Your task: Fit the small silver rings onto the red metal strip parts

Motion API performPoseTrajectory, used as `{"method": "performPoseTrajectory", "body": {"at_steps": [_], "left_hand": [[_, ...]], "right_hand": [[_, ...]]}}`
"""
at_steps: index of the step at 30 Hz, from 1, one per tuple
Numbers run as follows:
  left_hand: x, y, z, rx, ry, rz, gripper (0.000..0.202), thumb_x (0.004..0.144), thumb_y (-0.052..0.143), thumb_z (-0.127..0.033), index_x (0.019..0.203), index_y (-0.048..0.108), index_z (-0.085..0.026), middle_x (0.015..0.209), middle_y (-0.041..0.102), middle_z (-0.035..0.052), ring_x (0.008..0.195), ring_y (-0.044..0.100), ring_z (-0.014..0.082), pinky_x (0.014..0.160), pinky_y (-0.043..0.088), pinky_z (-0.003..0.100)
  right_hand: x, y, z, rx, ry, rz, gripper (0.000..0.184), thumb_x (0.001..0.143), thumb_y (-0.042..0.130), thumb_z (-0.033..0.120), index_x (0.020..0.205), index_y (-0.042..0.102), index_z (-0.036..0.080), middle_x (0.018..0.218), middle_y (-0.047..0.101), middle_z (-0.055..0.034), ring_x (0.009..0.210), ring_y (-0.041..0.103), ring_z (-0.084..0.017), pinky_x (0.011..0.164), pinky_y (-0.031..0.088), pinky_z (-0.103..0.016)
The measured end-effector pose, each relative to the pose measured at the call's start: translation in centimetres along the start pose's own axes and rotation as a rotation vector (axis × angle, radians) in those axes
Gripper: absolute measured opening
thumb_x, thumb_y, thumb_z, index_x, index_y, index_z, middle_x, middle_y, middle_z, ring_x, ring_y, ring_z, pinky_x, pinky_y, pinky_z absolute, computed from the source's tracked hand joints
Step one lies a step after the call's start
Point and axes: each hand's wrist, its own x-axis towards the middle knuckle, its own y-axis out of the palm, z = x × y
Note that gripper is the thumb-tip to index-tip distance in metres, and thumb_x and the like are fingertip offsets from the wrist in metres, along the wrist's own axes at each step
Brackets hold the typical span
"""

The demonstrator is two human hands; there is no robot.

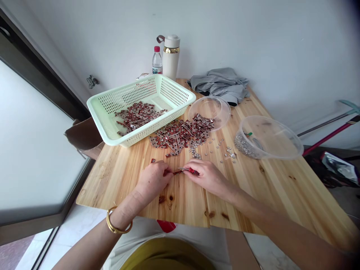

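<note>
My left hand (155, 175) pinches the left end of a small reddish-brown strip (178, 172) low over the front of the table. Closed around a small tool with a red handle (193, 171) and a thin metal tip, my right hand (206, 176) meets the strip from the right. The tool's exact kind is too small to make out. Just beyond both hands lies a pile of similar strips dotted with metal pieces (180, 137). Small silvery discs (194, 150) are scattered at its near right side. One short strip piece (153, 160) lies by my left hand.
A pale green plastic basket (98, 129) with more strips stands at the back left. To the right are a clear lid (223, 112) and a clear tub (277, 144) with metal pieces. Behind stand a bottle (157, 62), a white flask (171, 60) and grey cloth (219, 82).
</note>
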Motion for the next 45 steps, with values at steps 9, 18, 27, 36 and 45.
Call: {"method": "performPoseTrajectory", "body": {"at_steps": [9, 18, 27, 36, 45], "left_hand": [[0.3, 0.2, -0.1, 0.016, 0.039, -0.019, 0.020, 0.082, 0.054, -0.016, 0.086, 0.072, -0.023, 0.093, 0.066, 0.0031, 0.083, 0.063, 0.0184, 0.078, 0.046, 0.030], [0.5, -0.1, 0.0, 0.006, 0.067, 0.012, 0.018, 0.081, 0.054, -0.017, 0.083, 0.072, -0.021, 0.088, 0.064, 0.0033, 0.075, 0.060, 0.0169, 0.071, 0.044, 0.029], [0.5, 0.0, 0.1, -0.039, 0.052, 0.008, 0.017, 0.081, 0.055, -0.016, 0.081, 0.071, -0.021, 0.088, 0.065, 0.0026, 0.076, 0.061, 0.0162, 0.070, 0.044, 0.028], [0.5, 0.2, 0.0, -0.010, 0.044, -0.015, 0.015, 0.080, 0.054, -0.017, 0.079, 0.069, -0.020, 0.087, 0.065, 0.0032, 0.075, 0.061, 0.0164, 0.069, 0.044, 0.028], [0.3, 0.7, 0.1, 0.032, 0.037, -0.079, 0.013, 0.082, 0.053, -0.017, 0.079, 0.065, -0.019, 0.091, 0.066, 0.0049, 0.083, 0.062, 0.0188, 0.076, 0.046, 0.030]], "right_hand": [[0.7, -0.1, -1.0, 0.053, -0.031, 0.019, 0.013, 0.091, 0.057, 0.018, 0.084, 0.069, 0.018, 0.081, 0.065, -0.0026, 0.074, 0.061, -0.014, 0.068, 0.047, -0.025], [0.5, 0.4, -1.2, 0.076, -0.033, -0.051, 0.016, 0.093, 0.056, 0.022, 0.089, 0.070, 0.020, 0.085, 0.069, -0.0041, 0.079, 0.064, -0.016, 0.072, 0.050, -0.027], [0.8, 0.3, -1.0, 0.012, -0.004, -0.015, 0.018, 0.096, 0.053, 0.023, 0.090, 0.070, 0.021, 0.087, 0.070, -0.0042, 0.081, 0.064, -0.016, 0.072, 0.049, -0.028], [1.1, -0.1, -1.1, -0.060, -0.061, 0.043, 0.015, 0.094, 0.056, 0.022, 0.089, 0.069, 0.020, 0.086, 0.067, -0.0028, 0.079, 0.063, -0.015, 0.071, 0.049, -0.026], [-2.7, 0.3, -0.4, -0.395, -0.227, 0.024, 0.043, 0.091, 0.041, 0.007, 0.129, 0.059, 0.020, 0.116, 0.065, -0.0087, 0.102, 0.066, -0.020, 0.082, 0.057, -0.032]]}}
